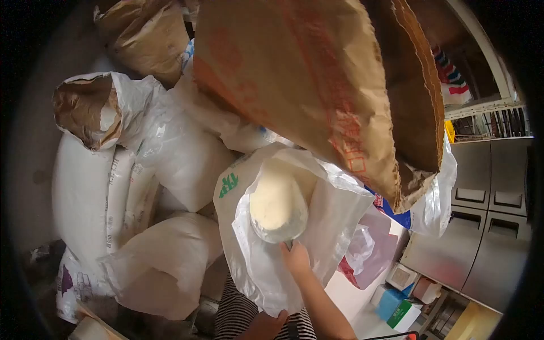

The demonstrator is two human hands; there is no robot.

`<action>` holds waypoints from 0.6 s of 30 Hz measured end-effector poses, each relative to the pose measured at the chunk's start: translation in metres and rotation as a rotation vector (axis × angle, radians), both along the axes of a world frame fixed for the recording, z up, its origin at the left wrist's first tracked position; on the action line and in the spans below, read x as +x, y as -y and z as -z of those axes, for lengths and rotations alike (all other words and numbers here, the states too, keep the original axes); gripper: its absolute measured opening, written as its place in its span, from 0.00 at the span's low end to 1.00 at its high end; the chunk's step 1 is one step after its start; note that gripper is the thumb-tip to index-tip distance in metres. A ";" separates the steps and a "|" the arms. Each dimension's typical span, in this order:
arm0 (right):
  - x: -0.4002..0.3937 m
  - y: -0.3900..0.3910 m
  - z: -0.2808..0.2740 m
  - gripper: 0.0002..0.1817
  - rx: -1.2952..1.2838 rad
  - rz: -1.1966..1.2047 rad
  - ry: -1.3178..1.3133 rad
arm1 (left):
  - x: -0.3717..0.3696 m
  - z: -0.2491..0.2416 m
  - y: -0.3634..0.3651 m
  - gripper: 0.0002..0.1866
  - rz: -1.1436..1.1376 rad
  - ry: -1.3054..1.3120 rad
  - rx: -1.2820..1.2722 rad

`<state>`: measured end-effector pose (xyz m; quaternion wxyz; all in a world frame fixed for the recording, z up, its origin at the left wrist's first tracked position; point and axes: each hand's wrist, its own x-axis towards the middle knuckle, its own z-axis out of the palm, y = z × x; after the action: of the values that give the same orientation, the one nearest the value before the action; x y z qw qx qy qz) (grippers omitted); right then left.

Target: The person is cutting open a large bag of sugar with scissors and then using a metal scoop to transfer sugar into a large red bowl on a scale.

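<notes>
My right hand (297, 263) is closed around the handle of a scoop (279, 233) inside an open white plastic-lined bag (229, 218). A large mound of pale cream powder (275, 195) fills the scoop. Down at the bag's near edge, the fingers of my left hand (271, 324) pinch the plastic rim. Green printing marks the bag's far left side. Over the back of this bag leans a big brown paper sack (294, 73) with red printing and a torn open mouth.
Full white sacks (82, 187) and an opened paper-lined sack (88, 113) stand at left. A crumpled white bag (164, 266) lies nearby. Metal cabinets (453, 243) line the right, with small boxes (403, 314) below. Another brown sack (144, 42) sits behind.
</notes>
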<state>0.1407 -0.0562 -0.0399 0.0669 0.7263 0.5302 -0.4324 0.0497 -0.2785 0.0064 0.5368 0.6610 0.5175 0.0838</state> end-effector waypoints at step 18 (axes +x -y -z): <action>0.056 0.086 -0.154 0.20 0.207 0.061 -0.139 | -0.074 -0.166 -0.227 0.14 -0.060 -0.078 0.325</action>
<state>0.1969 -0.1421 0.1139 -0.0584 0.7132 0.5530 -0.4267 -0.0242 -0.0518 0.1729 0.3997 0.7260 0.5372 0.1568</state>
